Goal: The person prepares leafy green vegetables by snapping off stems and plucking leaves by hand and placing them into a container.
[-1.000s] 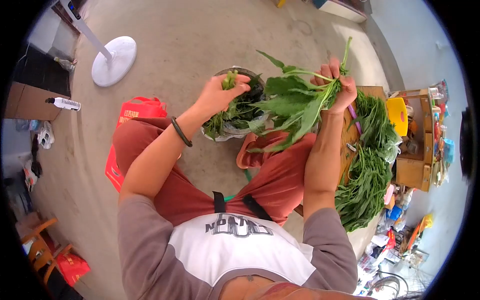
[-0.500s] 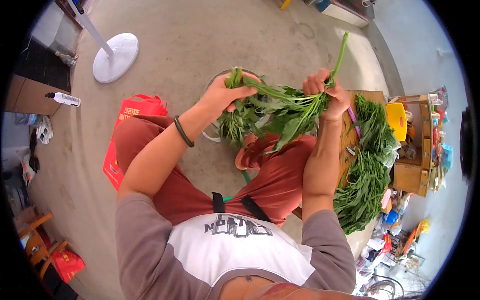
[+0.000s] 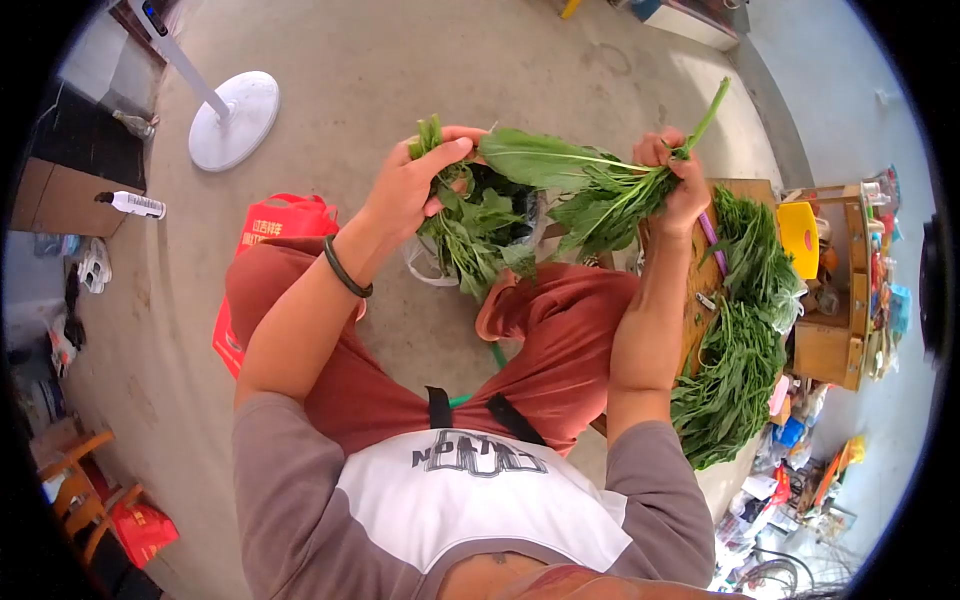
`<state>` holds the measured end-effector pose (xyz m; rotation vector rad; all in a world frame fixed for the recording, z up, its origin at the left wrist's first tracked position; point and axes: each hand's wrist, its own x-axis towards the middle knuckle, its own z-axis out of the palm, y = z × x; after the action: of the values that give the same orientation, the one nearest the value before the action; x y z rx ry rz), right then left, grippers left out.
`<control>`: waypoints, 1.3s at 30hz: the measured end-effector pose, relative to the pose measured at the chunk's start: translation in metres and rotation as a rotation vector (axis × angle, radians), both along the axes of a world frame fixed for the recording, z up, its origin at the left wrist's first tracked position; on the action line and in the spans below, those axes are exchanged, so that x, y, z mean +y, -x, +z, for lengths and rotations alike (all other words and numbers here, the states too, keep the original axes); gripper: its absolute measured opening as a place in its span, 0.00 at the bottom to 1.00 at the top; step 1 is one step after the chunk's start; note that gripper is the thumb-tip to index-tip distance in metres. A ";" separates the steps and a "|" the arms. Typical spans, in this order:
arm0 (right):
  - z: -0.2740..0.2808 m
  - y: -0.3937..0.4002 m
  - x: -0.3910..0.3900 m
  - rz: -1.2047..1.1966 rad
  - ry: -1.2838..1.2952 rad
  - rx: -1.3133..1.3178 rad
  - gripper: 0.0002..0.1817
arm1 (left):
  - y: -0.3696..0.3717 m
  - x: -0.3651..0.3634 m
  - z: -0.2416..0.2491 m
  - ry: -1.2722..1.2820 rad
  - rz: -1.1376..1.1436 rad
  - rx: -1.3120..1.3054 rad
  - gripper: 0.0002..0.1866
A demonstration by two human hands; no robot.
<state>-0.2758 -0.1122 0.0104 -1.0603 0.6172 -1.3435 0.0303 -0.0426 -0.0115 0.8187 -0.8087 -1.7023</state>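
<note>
My left hand (image 3: 410,185) is closed round the cut ends of a bunch of leafy greens (image 3: 478,235), whose leaves hang down over a bucket (image 3: 530,220) lined with a clear bag. To the right, my right hand (image 3: 680,180) grips a leafy green stalk (image 3: 612,198). Its bare stem end sticks up past the fist, and its leaves spread left toward the other bunch. One broad leaf reaches close to my left fingertips. Beside my right forearm, two heaps of greens (image 3: 730,375) lie on a wooden table (image 3: 694,325).
A purple-handled tool (image 3: 712,240) and a small metal item (image 3: 704,300) rest on the table. Beyond it stands a wooden cabinet (image 3: 828,350) with a yellow board (image 3: 797,240). A red bag (image 3: 285,218) is by my left knee. A white round stand base (image 3: 235,120) stands farther off.
My left hand has moved a little left and up with its bunch, away from the stalk's leaves. My right hand has shifted slightly right with the stalk, and the gap between the hands is wider.
</note>
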 end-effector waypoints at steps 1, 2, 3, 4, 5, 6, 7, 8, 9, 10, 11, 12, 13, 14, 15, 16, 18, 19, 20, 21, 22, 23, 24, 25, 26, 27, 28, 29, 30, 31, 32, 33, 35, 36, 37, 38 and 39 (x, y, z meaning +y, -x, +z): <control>-0.002 0.001 -0.001 -0.003 0.002 -0.017 0.12 | -0.001 0.000 0.001 0.000 -0.017 -0.001 0.16; -0.004 0.004 -0.003 0.009 -0.003 -0.039 0.13 | -0.002 0.001 0.001 -0.001 -0.034 -0.001 0.16; -0.005 0.006 -0.004 0.021 -0.007 -0.060 0.13 | -0.002 0.002 0.001 -0.003 -0.021 -0.007 0.15; -0.006 0.008 -0.005 0.034 -0.011 -0.082 0.14 | -0.001 0.002 0.002 -0.005 -0.007 -0.013 0.14; -0.008 0.008 -0.005 -0.046 -0.055 -0.081 0.14 | 0.000 0.003 0.002 -0.007 0.006 -0.019 0.13; -0.008 0.007 -0.005 -0.125 -0.099 -0.079 0.15 | 0.000 0.003 0.001 0.001 0.001 -0.038 0.14; -0.008 0.007 -0.005 -0.204 -0.142 -0.077 0.15 | -0.001 0.003 0.000 0.009 -0.004 -0.058 0.15; -0.010 0.008 -0.006 -0.237 -0.139 -0.080 0.16 | -0.001 0.002 -0.001 0.018 -0.010 -0.077 0.16; -0.010 0.008 -0.007 -0.271 -0.136 -0.083 0.16 | 0.000 0.002 -0.001 0.030 0.023 -0.145 0.15; -0.011 0.009 -0.007 -0.305 -0.134 -0.086 0.16 | 0.001 0.002 0.000 0.042 0.056 -0.213 0.14; -0.011 0.008 -0.007 -0.321 -0.139 -0.113 0.16 | 0.002 0.003 -0.001 0.054 0.089 -0.282 0.13; -0.008 0.003 -0.005 -0.335 -0.143 -0.141 0.16 | 0.003 0.003 -0.001 0.044 0.103 -0.328 0.12; -0.006 0.000 -0.004 -0.349 -0.148 -0.169 0.16 | 0.004 0.005 -0.002 0.033 0.118 -0.374 0.11; -0.007 0.001 -0.005 -0.297 -0.130 -0.177 0.15 | 0.005 0.006 -0.003 0.020 0.132 -0.420 0.11; -0.008 0.004 -0.005 -0.246 -0.111 -0.184 0.15 | 0.005 0.006 -0.005 0.022 0.138 -0.426 0.10; -0.009 0.005 -0.006 -0.197 -0.092 -0.192 0.15 | 0.006 0.006 -0.006 0.024 0.144 -0.431 0.10; -0.008 0.007 -0.006 -0.097 -0.057 -0.205 0.14 | 0.006 0.004 -0.010 0.042 0.152 -0.426 0.10; -0.005 0.007 -0.005 -0.049 -0.038 -0.212 0.14 | 0.005 0.003 -0.013 0.058 0.154 -0.415 0.11; -0.002 0.007 -0.004 -0.021 -0.038 -0.223 0.13 | 0.005 0.002 -0.014 0.076 0.155 -0.402 0.11; 0.002 0.005 -0.002 0.006 -0.038 -0.231 0.13 | 0.006 0.001 -0.013 0.061 0.162 -0.399 0.12; 0.005 0.004 -0.001 0.032 -0.036 -0.239 0.12 | 0.006 0.001 -0.011 0.047 0.169 -0.395 0.13; 0.006 0.006 -0.001 0.065 -0.064 -0.193 0.12 | 0.006 0.000 -0.010 0.033 0.175 -0.391 0.14; 0.007 0.006 -0.002 0.098 -0.093 -0.148 0.12 | 0.006 -0.002 -0.012 0.019 0.191 -0.407 0.14; 0.008 0.004 -0.002 0.131 -0.125 -0.104 0.12 | 0.004 -0.004 -0.017 0.003 0.208 -0.426 0.15; 0.007 0.002 0.003 0.074 -0.118 0.134 0.13 | 0.002 -0.006 -0.020 -0.014 0.226 -0.448 0.16; 0.012 -0.008 0.013 0.018 -0.112 0.368 0.13 | -0.002 -0.009 -0.023 -0.021 0.220 -0.481 0.16; 0.014 -0.019 0.020 -0.038 -0.106 0.599 0.15 | -0.004 -0.012 -0.025 -0.022 0.225 -0.502 0.16; 0.012 -0.027 0.021 0.133 -0.129 0.691 0.15 | -0.006 -0.014 -0.026 -0.024 0.231 -0.524 0.16; 0.010 -0.035 0.023 0.306 -0.151 0.779 0.15 | -0.007 -0.014 -0.021 -0.027 0.237 -0.547 0.16; 0.006 -0.043 0.025 0.481 -0.171 0.861 0.15 | -0.009 -0.013 -0.015 -0.017 0.142 -0.543 0.17; 0.001 -0.052 0.026 0.566 -0.159 0.873 0.14 | -0.010 -0.012 -0.007 -0.009 0.049 -0.538 0.17; -0.004 -0.061 0.026 0.652 -0.146 0.885 0.14 | -0.009 -0.010 0.000 -0.003 -0.043 -0.530 0.17; -0.005 -0.078 0.033 0.785 -0.105 0.875 0.13 | -0.001 -0.004 0.001 0.013 -0.165 -0.494 0.18; -0.009 -0.083 0.034 0.800 -0.037 0.937 0.14 | 0.002 -0.002 0.001 0.022 -0.226 -0.471 0.18; -0.012 -0.087 0.035 0.815 0.032 1.001 0.15 | 0.004 -0.004 -0.005 0.014 -0.265 -0.418 0.17; -0.015 -0.088 0.034 0.826 0.103 1.065 0.15 | 0.005 -0.005 -0.008 0.016 -0.244 -0.420 0.16; -0.020 -0.088 0.031 0.819 0.105 1.170 0.14 | 0.005 -0.005 -0.010 0.018 -0.224 -0.422 0.15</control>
<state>-0.1881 -0.0809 -0.0097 -1.8963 0.7940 0.0594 0.0249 -0.0476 -0.0220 1.1300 -1.2386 -1.7352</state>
